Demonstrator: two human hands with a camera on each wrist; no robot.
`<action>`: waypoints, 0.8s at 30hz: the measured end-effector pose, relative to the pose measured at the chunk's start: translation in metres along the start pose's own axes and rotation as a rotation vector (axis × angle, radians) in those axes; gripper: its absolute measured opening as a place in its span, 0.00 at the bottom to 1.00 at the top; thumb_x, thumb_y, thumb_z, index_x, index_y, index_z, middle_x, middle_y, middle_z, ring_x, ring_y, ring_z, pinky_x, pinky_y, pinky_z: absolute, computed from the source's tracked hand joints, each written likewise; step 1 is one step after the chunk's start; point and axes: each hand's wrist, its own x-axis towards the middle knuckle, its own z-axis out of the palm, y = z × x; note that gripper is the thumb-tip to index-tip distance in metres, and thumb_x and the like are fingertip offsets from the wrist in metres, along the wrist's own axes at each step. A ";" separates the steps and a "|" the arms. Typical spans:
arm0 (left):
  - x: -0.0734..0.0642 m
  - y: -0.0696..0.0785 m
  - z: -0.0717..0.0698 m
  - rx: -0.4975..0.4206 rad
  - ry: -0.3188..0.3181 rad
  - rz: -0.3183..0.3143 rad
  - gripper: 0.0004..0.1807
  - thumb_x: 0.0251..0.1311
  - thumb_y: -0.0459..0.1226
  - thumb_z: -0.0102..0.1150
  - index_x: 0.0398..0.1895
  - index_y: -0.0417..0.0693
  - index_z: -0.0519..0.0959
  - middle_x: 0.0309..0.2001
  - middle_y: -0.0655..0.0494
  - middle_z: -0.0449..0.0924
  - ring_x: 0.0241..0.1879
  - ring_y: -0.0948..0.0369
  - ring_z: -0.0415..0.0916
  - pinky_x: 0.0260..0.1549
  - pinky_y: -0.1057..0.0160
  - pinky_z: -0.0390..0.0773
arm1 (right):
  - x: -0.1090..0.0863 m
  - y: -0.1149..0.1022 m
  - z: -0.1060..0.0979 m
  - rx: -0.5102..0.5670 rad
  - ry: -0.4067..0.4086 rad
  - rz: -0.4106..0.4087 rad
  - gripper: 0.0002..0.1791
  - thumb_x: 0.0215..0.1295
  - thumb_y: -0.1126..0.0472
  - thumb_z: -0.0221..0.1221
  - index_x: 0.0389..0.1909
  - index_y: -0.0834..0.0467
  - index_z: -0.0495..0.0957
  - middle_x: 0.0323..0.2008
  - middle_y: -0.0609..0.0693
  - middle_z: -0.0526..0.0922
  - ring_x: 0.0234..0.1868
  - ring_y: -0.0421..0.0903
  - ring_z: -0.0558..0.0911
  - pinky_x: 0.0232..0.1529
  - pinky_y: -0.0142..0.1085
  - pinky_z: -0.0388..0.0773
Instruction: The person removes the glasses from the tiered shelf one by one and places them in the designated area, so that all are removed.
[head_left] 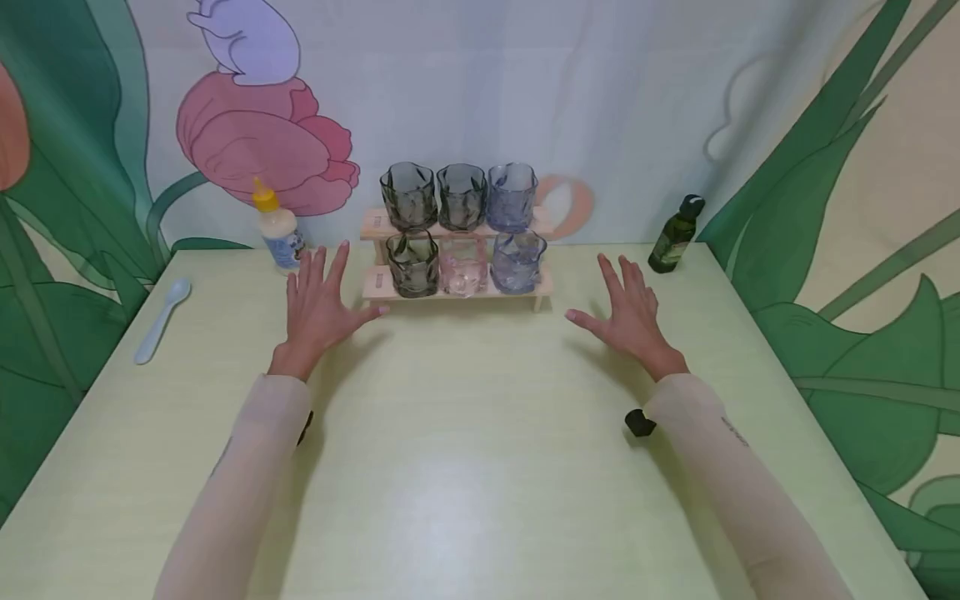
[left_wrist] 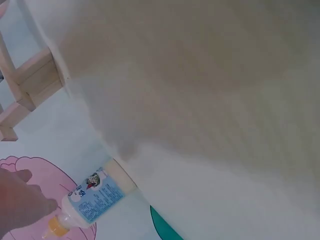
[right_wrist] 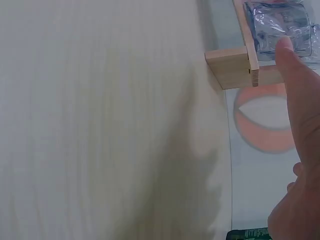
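The left hand [head_left: 321,304] and right hand [head_left: 630,317] spread wide. Six glasses [head_left: 462,200] (one pink) stand on a wooden rack [head_left: 378,285] between them

The short smoky-grey [head_left: 412,196], pink [head_left: 462,265] and pale-blue [head_left: 512,198] wavy-walled tumblers look like clear, glossy glass. The low two-tier pale rack [head_left: 380,285] is smooth, matt wood, a cut end showing thin layers in the right wrist view. The wide pale-yellow tabletop [head_left: 465,375] has streaky wood grain and a soft sheen. The slim white squeeze bottle with yellow nozzle [head_left: 281,232] and light-blue spoon [head_left: 162,322] look like smooth plastic. The printed white backdrop [head_left: 465,75] is softly creased, matt cloth.
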 end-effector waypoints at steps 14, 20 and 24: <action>0.026 0.008 -0.008 -0.260 -0.104 0.042 0.64 0.52 0.45 0.76 0.81 0.64 0.36 0.77 0.38 0.55 0.73 0.37 0.56 0.65 0.32 0.61 | 0.027 -0.020 -0.027 0.228 -0.010 -0.031 0.54 0.64 0.33 0.59 0.80 0.38 0.36 0.81 0.55 0.42 0.80 0.59 0.47 0.70 0.68 0.52; 0.032 0.009 -0.010 -0.303 -0.155 0.041 0.60 0.54 0.42 0.74 0.81 0.62 0.40 0.73 0.35 0.59 0.70 0.37 0.60 0.63 0.32 0.64 | 0.045 -0.038 -0.042 0.271 0.017 -0.045 0.53 0.64 0.35 0.60 0.80 0.40 0.38 0.81 0.54 0.43 0.80 0.59 0.48 0.71 0.67 0.52; 0.036 0.006 -0.008 -0.306 -0.222 0.033 0.59 0.56 0.41 0.73 0.81 0.63 0.39 0.72 0.34 0.61 0.69 0.36 0.62 0.63 0.32 0.64 | 0.056 -0.047 -0.047 0.306 0.016 -0.049 0.54 0.63 0.38 0.63 0.80 0.39 0.38 0.80 0.56 0.45 0.78 0.60 0.52 0.70 0.67 0.55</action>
